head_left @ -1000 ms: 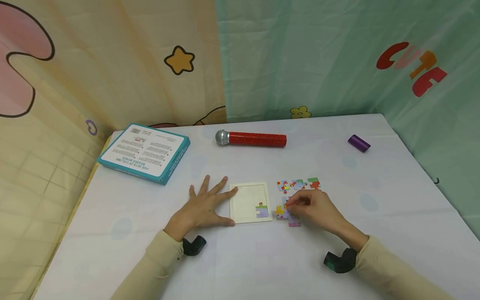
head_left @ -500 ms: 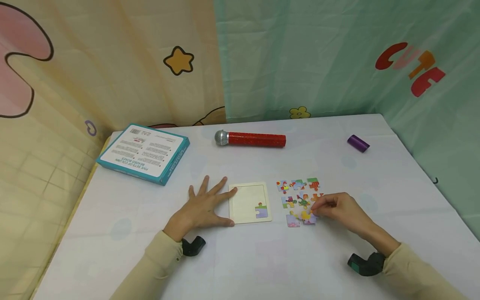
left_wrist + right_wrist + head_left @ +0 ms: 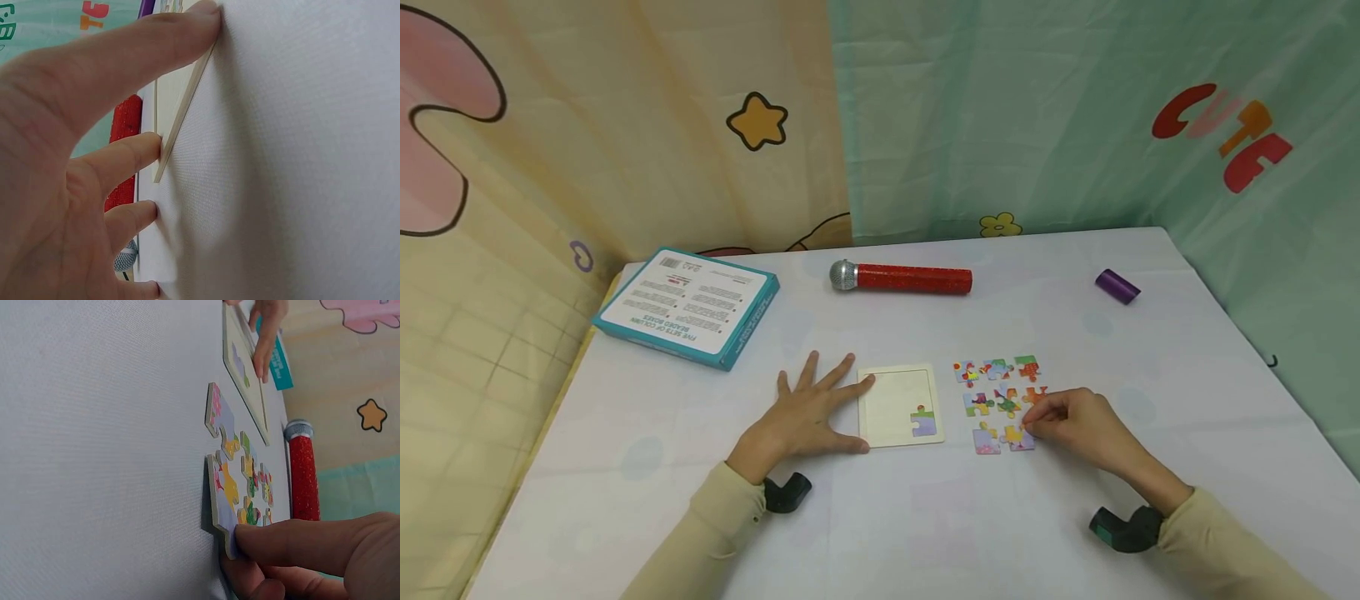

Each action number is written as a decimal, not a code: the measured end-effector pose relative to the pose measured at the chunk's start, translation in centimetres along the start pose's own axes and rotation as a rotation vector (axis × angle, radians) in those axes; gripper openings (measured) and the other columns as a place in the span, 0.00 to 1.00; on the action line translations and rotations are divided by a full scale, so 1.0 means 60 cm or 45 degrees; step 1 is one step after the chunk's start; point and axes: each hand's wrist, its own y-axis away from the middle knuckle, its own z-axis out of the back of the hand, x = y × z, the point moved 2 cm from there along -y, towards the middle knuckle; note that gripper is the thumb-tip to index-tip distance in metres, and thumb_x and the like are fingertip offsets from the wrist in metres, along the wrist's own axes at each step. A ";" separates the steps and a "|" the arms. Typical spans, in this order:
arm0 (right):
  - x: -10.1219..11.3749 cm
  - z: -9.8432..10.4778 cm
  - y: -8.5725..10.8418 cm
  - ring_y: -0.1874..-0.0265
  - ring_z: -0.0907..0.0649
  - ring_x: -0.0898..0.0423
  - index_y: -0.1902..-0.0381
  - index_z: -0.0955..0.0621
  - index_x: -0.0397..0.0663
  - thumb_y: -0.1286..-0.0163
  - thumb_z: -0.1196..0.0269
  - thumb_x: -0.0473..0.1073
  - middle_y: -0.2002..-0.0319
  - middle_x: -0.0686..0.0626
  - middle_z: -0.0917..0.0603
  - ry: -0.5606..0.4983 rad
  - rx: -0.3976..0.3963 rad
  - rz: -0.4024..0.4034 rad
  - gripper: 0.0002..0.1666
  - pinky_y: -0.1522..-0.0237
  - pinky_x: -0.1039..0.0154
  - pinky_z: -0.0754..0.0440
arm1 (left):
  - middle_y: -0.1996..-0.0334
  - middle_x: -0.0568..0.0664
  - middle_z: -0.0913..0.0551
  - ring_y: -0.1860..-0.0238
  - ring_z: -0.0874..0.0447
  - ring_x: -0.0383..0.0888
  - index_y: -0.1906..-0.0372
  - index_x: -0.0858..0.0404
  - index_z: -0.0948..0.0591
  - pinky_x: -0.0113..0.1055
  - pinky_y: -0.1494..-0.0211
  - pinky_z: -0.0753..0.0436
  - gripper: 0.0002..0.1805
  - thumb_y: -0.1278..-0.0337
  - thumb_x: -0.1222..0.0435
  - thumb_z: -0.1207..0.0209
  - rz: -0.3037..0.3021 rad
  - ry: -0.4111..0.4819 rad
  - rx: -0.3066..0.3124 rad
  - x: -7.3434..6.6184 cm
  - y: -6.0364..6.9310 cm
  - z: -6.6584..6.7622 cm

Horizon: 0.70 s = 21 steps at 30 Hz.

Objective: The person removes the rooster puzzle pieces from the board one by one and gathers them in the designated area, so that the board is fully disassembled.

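My left hand (image 3: 796, 422) lies spread on the table, its thumb and index finger touching the left edge of a square wooden puzzle tray (image 3: 891, 400). One lilac and green puzzle piece (image 3: 923, 423) sits in the tray's lower right corner. Right of the tray, my right hand (image 3: 1075, 423) pinches the right edge of a lilac puzzle piece with a yellow figure (image 3: 229, 487) between thumb and fingers. That piece is at or just above the tabletop, beside a pink and lilac corner piece (image 3: 987, 441). Several other puzzle pieces (image 3: 997, 370) lie in rows behind it.
A red toy microphone (image 3: 913, 279) lies at the back of the white table. A teal box (image 3: 688, 304) is at the back left, and a purple tube (image 3: 1117, 287) at the back right. Curtains hang behind the table.
My right hand has carried the yellow-figure piece rightward, from near the tray to the right end of the front row, uncovering the pieces behind. The left hand stays put.
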 end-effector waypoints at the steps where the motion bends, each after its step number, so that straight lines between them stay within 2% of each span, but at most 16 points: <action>1: 0.001 0.000 0.000 0.69 0.22 0.57 0.69 0.12 0.49 0.39 0.31 0.41 0.74 0.56 0.16 0.005 0.000 0.005 0.02 0.69 0.66 0.26 | 0.22 0.48 0.51 0.24 0.67 0.68 0.26 0.42 0.35 0.78 0.37 0.61 0.49 0.57 0.37 0.31 0.001 -0.001 0.000 0.000 0.000 0.000; 10: 0.008 -0.002 0.002 0.71 0.23 0.57 0.70 0.13 0.47 0.39 0.30 0.41 0.75 0.55 0.18 0.027 -0.007 0.018 0.04 0.70 0.66 0.27 | 0.22 0.49 0.51 0.24 0.67 0.68 0.26 0.43 0.35 0.78 0.37 0.61 0.49 0.57 0.38 0.31 0.000 0.001 -0.001 0.000 0.000 -0.001; 17: 0.006 -0.004 0.006 0.70 0.24 0.57 0.70 0.13 0.50 0.40 0.29 0.42 0.72 0.56 0.16 0.051 -0.037 0.023 0.02 0.70 0.67 0.28 | 0.22 0.49 0.50 0.25 0.67 0.69 0.26 0.43 0.34 0.79 0.37 0.61 0.49 0.57 0.38 0.31 -0.008 0.001 -0.009 0.000 -0.001 0.000; 21: 0.007 -0.003 0.007 0.69 0.22 0.58 0.68 0.13 0.49 0.39 0.30 0.40 0.71 0.56 0.15 0.059 -0.064 0.060 0.02 0.69 0.67 0.26 | 0.22 0.50 0.50 0.25 0.67 0.69 0.26 0.44 0.34 0.79 0.38 0.60 0.49 0.57 0.38 0.31 -0.009 -0.003 -0.008 0.000 -0.001 0.000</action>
